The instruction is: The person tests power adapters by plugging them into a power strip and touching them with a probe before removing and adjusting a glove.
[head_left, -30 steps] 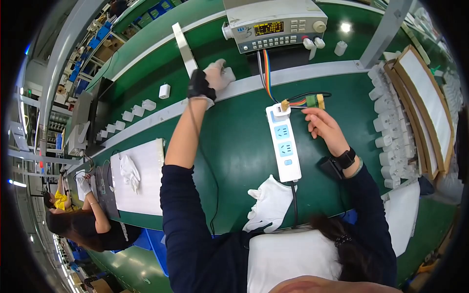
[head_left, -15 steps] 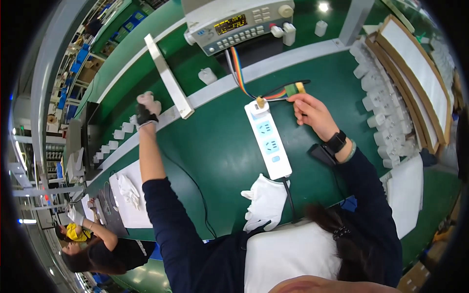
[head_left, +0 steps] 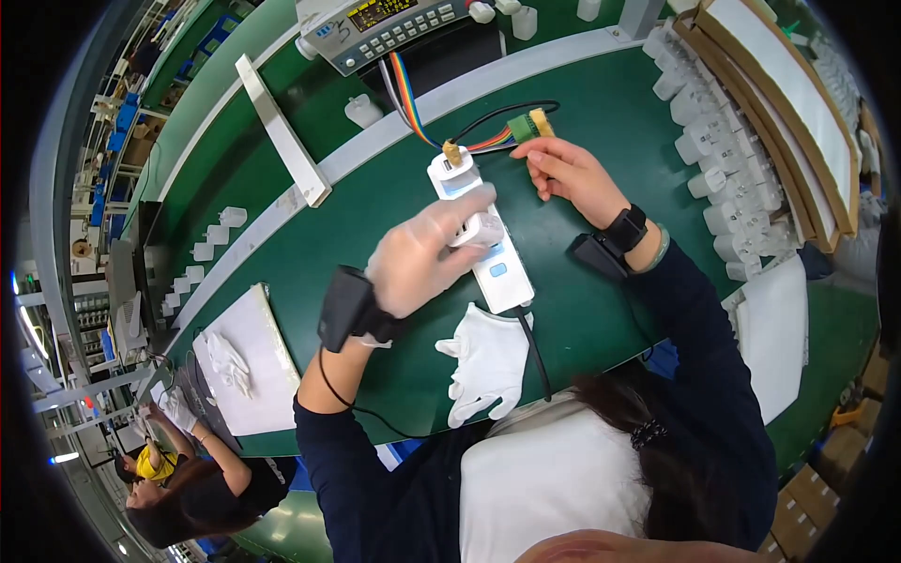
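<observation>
A small white adapter [head_left: 477, 228] is pinched between the fingers of the gloved left hand [head_left: 422, 258], right on top of the white power strip [head_left: 488, 239] lying mid-bench on the green mat [head_left: 610, 141]. The bare right hand [head_left: 568, 174] is closed on the wires just near of the green and yellow connector [head_left: 526, 125], far right of the strip. A rainbow ribbon cable [head_left: 408, 89] is run from the connector area up to the grey test instrument [head_left: 385, 23] at the far edge. A white cloth glove [head_left: 488, 361] is left flat near the strip's cord end. White adapters [head_left: 723, 178] are stacked in rows at right.
</observation>
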Motion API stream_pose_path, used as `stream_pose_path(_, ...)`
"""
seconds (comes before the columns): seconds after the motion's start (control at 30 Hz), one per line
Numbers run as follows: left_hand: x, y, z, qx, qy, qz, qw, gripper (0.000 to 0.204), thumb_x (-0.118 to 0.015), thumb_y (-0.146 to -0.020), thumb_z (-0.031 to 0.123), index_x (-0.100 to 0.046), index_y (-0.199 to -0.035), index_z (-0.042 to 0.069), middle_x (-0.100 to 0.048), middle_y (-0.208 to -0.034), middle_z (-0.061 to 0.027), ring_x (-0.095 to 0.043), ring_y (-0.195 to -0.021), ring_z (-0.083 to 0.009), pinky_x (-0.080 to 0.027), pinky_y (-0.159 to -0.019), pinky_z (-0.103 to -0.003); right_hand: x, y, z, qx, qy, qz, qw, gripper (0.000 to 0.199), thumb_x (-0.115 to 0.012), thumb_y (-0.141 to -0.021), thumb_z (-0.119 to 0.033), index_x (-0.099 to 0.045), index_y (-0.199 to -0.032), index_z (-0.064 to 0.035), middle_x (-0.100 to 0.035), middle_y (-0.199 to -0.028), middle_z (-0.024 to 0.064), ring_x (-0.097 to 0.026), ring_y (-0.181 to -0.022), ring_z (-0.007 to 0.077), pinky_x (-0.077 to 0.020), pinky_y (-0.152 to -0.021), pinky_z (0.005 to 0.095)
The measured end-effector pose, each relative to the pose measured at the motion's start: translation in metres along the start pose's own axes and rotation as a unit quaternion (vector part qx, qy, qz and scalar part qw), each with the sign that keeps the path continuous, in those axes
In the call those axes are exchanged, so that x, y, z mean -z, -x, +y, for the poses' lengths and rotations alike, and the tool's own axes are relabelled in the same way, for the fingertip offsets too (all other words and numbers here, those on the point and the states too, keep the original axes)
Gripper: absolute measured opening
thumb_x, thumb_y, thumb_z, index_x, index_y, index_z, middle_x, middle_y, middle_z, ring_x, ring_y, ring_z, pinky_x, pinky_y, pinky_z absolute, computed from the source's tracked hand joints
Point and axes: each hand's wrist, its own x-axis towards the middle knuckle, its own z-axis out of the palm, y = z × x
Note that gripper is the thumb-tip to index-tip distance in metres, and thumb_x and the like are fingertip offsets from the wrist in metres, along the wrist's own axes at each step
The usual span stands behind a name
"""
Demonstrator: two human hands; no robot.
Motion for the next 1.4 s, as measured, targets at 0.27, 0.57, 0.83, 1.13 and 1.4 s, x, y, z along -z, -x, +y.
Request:
stream_pose_path(0.27, -0.009, -0.013, 0.037, 0.020, -0.196, -0.101, 0.975, 0.051, -0.064, -0.081, 0.013, -0.046, -0.128, 0.011, -0.060, -0.101, -0.0124, -0.061, -0.088, -0.0330, -0.051, -0.074, -0.039, 0.003, 0.004, -0.001, 0.004, 0.019, -0.002, 1.000, 0.024, -0.047, -0.097, -0.018, -0.059, -0.110, -0.0029, -0.050, -0.076, -0.0023, -0.047, -0.068, 0.0058, -0.0416, -0.062, 0.0207)
stream_pose_path(0.57, -0.017, -0.009, 0.016, 0.007, -0.078, -0.046, 0.996, 0.052, -0.064, -0.079, 0.009, -0.048, -0.129, 0.016, -0.060, -0.099, -0.0118, -0.061, -0.083, -0.0304, -0.051, -0.070, -0.038, 0.000, 0.004, -0.001, 0.011, 0.041, -0.004, 0.999, 0.024, -0.048, -0.097, -0.020, -0.060, -0.110, -0.0032, -0.050, -0.076, -0.0029, -0.047, -0.067, 0.0054, -0.0416, -0.061, 0.0201)
stream_pose_path(0.83, -0.034, -0.006, -0.015, -0.044, 0.074, 0.025, 0.996, 0.054, -0.070, -0.074, 0.008, -0.051, -0.125, 0.012, -0.060, -0.098, -0.0074, -0.061, -0.083, -0.0228, -0.049, -0.076, -0.032, 0.002, 0.003, 0.001, 0.011, 0.025, 0.001, 1.000, 0.024, -0.048, -0.097, -0.019, -0.059, -0.111, -0.0029, -0.050, -0.077, -0.0032, -0.047, -0.068, 0.0053, -0.0418, -0.062, 0.0207)
stream_pose_path(1.13, -0.053, -0.005, -0.028, -0.044, 0.471, 0.171, 0.865, 0.039, -0.070, -0.078, 0.012, -0.052, -0.111, 0.004, -0.057, -0.105, -0.0085, -0.057, -0.097, -0.0185, -0.046, -0.088, -0.034, 0.002, -0.003, 0.001, 0.008, -0.007, -0.019, 1.000, 0.025, -0.048, -0.097, -0.017, -0.057, -0.113, -0.0015, -0.046, -0.078, -0.0039, -0.042, -0.065, 0.0050, -0.0369, -0.057, 0.0204)
stream_pose_path(1.4, -0.062, -0.003, -0.003, -0.070, 0.732, 0.144, 0.662, 0.018, -0.062, -0.074, 0.005, -0.054, -0.090, 0.003, -0.059, -0.084, -0.0068, -0.059, -0.079, -0.0148, -0.049, -0.072, -0.031, 0.053, -0.002, 0.018, 0.012, 0.072, 0.047, 0.996, 0.036, -0.049, -0.096, -0.023, -0.050, -0.129, -0.0082, -0.053, -0.128, -0.0004, -0.052, -0.094, 0.0069, -0.0400, -0.083, 0.0228)
